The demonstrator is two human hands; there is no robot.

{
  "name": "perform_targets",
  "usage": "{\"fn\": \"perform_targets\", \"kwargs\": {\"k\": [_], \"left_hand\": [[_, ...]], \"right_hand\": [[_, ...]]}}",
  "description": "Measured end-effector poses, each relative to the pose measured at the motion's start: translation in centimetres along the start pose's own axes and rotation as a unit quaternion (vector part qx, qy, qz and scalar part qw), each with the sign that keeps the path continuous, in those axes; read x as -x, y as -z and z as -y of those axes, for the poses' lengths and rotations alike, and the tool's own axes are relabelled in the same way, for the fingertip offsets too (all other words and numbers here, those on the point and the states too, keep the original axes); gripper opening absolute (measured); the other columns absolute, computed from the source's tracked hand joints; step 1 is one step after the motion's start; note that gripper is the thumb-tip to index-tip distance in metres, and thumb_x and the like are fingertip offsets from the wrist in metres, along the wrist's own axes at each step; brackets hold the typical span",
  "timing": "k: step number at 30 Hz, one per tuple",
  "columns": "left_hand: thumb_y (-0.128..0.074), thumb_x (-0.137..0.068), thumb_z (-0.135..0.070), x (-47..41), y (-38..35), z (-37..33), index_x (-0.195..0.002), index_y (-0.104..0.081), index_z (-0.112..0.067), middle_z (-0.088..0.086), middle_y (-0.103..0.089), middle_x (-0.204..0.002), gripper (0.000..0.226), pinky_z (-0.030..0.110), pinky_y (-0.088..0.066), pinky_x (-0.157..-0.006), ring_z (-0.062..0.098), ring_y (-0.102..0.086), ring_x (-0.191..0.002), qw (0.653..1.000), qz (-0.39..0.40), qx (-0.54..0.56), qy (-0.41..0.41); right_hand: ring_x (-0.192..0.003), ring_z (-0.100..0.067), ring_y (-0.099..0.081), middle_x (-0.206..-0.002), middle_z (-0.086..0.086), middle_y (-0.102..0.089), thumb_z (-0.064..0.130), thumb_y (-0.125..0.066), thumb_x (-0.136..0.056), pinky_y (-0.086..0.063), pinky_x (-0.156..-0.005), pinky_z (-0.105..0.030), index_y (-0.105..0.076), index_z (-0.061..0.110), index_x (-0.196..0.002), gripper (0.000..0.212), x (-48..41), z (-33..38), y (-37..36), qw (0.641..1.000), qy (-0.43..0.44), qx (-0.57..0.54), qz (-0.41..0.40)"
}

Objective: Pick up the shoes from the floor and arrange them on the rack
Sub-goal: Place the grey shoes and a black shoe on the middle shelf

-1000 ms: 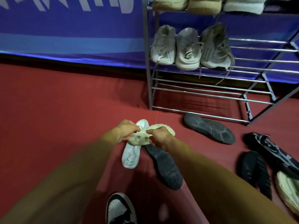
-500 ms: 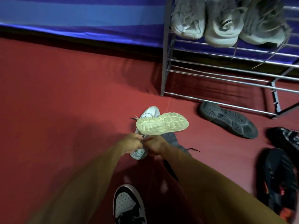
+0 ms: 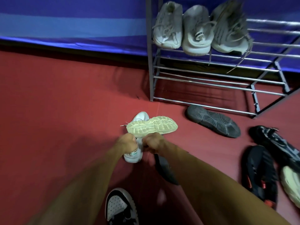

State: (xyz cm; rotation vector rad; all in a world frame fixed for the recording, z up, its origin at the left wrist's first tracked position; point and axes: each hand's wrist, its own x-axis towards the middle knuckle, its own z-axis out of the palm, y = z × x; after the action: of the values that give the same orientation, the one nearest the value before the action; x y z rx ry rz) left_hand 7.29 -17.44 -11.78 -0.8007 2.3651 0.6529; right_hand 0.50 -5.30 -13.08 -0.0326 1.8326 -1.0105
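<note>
Both arms are out in front, and the cream-soled shoe (image 3: 151, 126) is up off the red floor (image 3: 65, 111), turned sole to the camera, toe pointing right. The left grip (image 3: 128, 141) and right grip (image 3: 153, 142) sit side by side at its near edge, fingers curled tight and clenched on the shoe's underside. Whether that's laces or upper is hidden by the sole.

Directly below lies a white shoe (image 3: 133, 157), half covered by the held one and the left wrist. A dark shoe (image 3: 165, 169) pokes out from under the right forearm.

Between the hands and the rack (image 3: 151, 78) there's a grey-soled shoe (image 3: 212, 120), flipped sole-up just in front of the bottom rail. On the rack, three pale shoes sit pressed together at the left end of one shelf: first (image 3: 168, 26), second (image 3: 197, 31), third (image 3: 228, 30), its laces dangling through the bars. The bars to their right and the lower tier are bare metal.

Far right on the floor are two black shoes, one (image 3: 259, 172) and another (image 3: 279, 143), with a cream shoe (image 3: 290, 182) at the edge. A black-and-white sneaker (image 3: 118, 207) sits at the bottom.
</note>
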Motion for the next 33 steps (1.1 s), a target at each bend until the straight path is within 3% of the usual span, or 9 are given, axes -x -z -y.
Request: {"fn": "perform_targets", "kwargs": {"k": [2, 5, 8, 12, 18, 25, 28, 31, 33], "left_hand": [[-0.054, -0.081, -0.009, 0.6, 0.9, -1.7, -0.076, -0.060, -0.014, 0.009, -0.065, -0.088, 0.009, 0.025, -0.043, -0.057, 0.026, -0.065, -0.091, 0.999, -0.003, 0.039, -0.002], [-0.057, -0.082, -0.010, 2.4, 2.7, -5.0, -0.094, -0.065, -0.010, 0.010, -0.065, -0.095, 0.014, 0.025, -0.042, -0.064, 0.026, -0.063, -0.093, 0.995, -0.042, 0.094, -0.006], [-0.056, -0.083, -0.010, 3.6, 4.5, -8.3, -0.102, -0.068, -0.004, 0.013, -0.066, -0.089, 0.023, 0.026, -0.046, -0.066, 0.029, -0.066, -0.089, 0.988, -0.078, 0.134, -0.012], [-0.061, -0.079, -0.019, 6.0, 6.6, -12.2, -0.101, -0.070, -0.006, 0.016, -0.073, -0.094, 0.027, 0.027, -0.047, -0.069, 0.031, -0.070, -0.091, 0.979, -0.099, 0.177, -0.023], [-0.061, -0.068, -0.019, 10.2, 8.3, -17.7, -0.065, -0.058, -0.011, 0.007, -0.054, -0.051, 0.009, 0.027, -0.043, -0.060, 0.021, -0.049, -0.047, 0.961, -0.105, 0.242, -0.086], [-0.061, -0.077, -0.013, 15.3, 9.8, -23.0, -0.071, -0.057, -0.014, 0.004, -0.053, -0.059, 0.008, 0.025, -0.044, -0.053, 0.013, -0.046, -0.047, 0.946, -0.039, 0.268, -0.178], [-0.067, -0.082, -0.020, 17.1, 10.7, -24.6, -0.076, -0.064, -0.017, 0.003, -0.061, -0.068, 0.007, 0.023, -0.043, -0.052, 0.012, -0.051, -0.053, 0.937, -0.013, 0.273, -0.219], [-0.066, -0.087, -0.031, 18.6, 11.6, -25.8, -0.084, -0.067, -0.018, 0.004, -0.066, -0.082, 0.013, 0.024, -0.046, -0.058, 0.014, -0.057, -0.069, 0.930, 0.014, 0.272, -0.245], [-0.061, -0.093, -0.037, 19.1, 11.8, -26.4, -0.087, -0.063, -0.019, 0.006, -0.067, -0.091, 0.019, 0.025, -0.048, -0.062, 0.015, -0.060, -0.076, 0.929, 0.018, 0.273, -0.250]], "right_hand": [[-0.080, -0.022, -0.064, -0.093, -0.008, -0.064, 0.008, -0.055, -0.091, -0.058, -0.074, -0.033, -0.057, 0.021, -0.078, 0.018, 1.4, 0.3, 1.0, 1.000, 0.021, 0.011, -0.012], [-0.052, -0.006, -0.054, -0.065, 0.003, -0.058, 0.002, -0.051, -0.093, -0.042, -0.046, -0.017, -0.055, 0.020, -0.078, 0.024, 4.1, 0.4, 3.1, 0.998, 0.056, 0.023, -0.030], [-0.058, -0.010, -0.050, -0.075, 0.000, -0.055, 0.001, -0.059, -0.090, -0.044, -0.047, -0.018, -0.059, 0.018, -0.097, 0.018, 7.0, 0.3, 5.2, 0.998, 0.054, 0.031, -0.015], [-0.049, -0.017, -0.043, -0.064, -0.008, -0.049, 0.009, -0.068, -0.085, -0.030, -0.042, -0.019, -0.059, 0.014, -0.077, 0.013, 11.0, -0.2, 8.0, 0.998, 0.057, -0.016, -0.031], [-0.054, -0.011, -0.052, -0.081, -0.006, -0.061, 0.039, -0.070, -0.086, -0.037, -0.055, -0.023, -0.066, 0.016, -0.094, 0.024, 16.8, 0.2, 11.8, 0.987, 0.101, -0.114, -0.043], [-0.057, -0.017, -0.066, -0.079, -0.015, -0.066, 0.023, -0.080, -0.074, -0.053, -0.048, -0.025, -0.058, 0.002, -0.092, 0.035, 22.4, 0.6, 16.9, 0.965, 0.157, -0.164, -0.131], [-0.045, -0.012, -0.052, -0.064, -0.004, -0.055, 0.026, -0.073, -0.073, -0.040, -0.045, -0.020, -0.063, 0.011, -0.082, 0.019, 25.2, 1.6, 19.5, 0.957, 0.166, -0.150, -0.187], [-0.064, -0.020, -0.057, -0.076, -0.007, -0.061, 0.030, -0.072, -0.064, -0.043, -0.062, -0.029, -0.069, 0.011, -0.090, 0.033, 27.5, 2.3, 21.2, 0.947, 0.158, -0.184, -0.211], [-0.049, -0.015, -0.055, -0.067, -0.005, -0.058, 0.026, -0.067, -0.074, -0.042, -0.052, -0.020, -0.064, 0.009, -0.085, 0.020, 29.0, 2.5, 21.9, 0.941, 0.148, -0.207, -0.225]]}}
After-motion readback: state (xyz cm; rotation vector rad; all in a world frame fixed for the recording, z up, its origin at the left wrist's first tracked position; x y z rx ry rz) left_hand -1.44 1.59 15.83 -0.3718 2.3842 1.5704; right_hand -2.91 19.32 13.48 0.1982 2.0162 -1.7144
